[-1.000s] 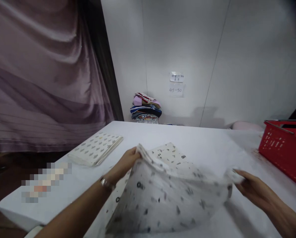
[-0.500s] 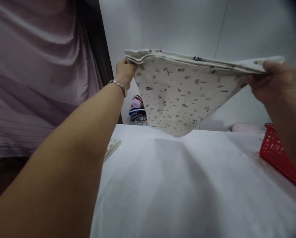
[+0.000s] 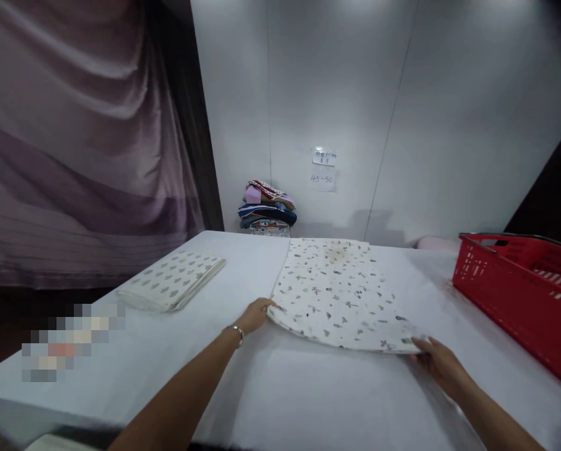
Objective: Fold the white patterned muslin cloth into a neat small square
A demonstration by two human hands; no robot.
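The cloth (image 3: 334,294) lies flat, stretching straight away from both grips toward the wall. Our left hand (image 3: 255,315) pinches its near left corner and our right hand (image 3: 437,362) pinches the near right, neither closer. It rests on a white table (image 3: 308,401). A red basket (image 3: 519,282) sits right of the right hand, a folded cloth (image 3: 172,280) left of the left.

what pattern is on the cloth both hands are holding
The cloth is off-white with small scattered grey and dark marks; the head view shows it best.
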